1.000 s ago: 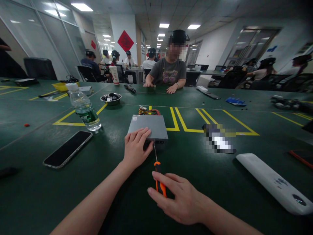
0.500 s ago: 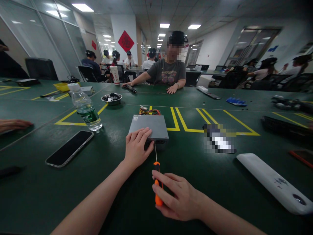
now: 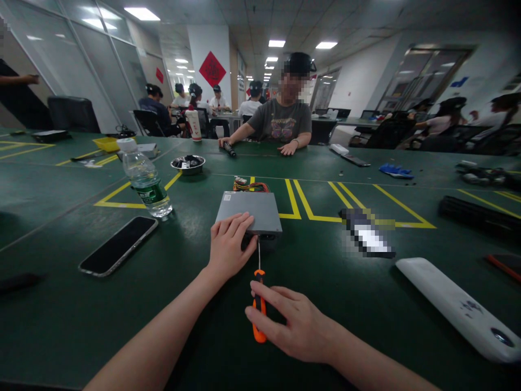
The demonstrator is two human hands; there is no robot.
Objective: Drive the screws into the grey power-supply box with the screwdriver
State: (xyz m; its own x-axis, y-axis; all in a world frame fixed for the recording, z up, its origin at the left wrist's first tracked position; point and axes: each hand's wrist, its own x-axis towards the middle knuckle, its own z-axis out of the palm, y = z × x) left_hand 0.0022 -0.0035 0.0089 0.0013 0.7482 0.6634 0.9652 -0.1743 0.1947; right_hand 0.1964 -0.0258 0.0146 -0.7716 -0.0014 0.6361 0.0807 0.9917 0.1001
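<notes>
A grey metal computer power supply [image 3: 248, 206] lies on the green table in front of me, a bundle of coloured cables [image 3: 252, 186] at its far side. My left hand [image 3: 230, 239] grips its near left corner, fingers on the top and thumb at the front face. In my right hand [image 3: 291, 323] is a screwdriver [image 3: 259, 304] with an orange and black handle, held between thumb and fingers. Its shaft points away from me and meets the near face of the power supply. The tip is hidden at that edge.
Left of the power supply stand a water bottle [image 3: 146, 182] and a metal bowl [image 3: 188, 164] of small parts; a phone [image 3: 118, 246] lies nearer. On the right are a blurred-out device [image 3: 368, 233] and a long white case [image 3: 456, 307]. A co-worker [image 3: 280, 119] sits opposite.
The fingers of my right hand have shifted left around the screwdriver handle, which now leans slightly left. My left hand stays on the power supply. Another person's hand at the left edge has gone.
</notes>
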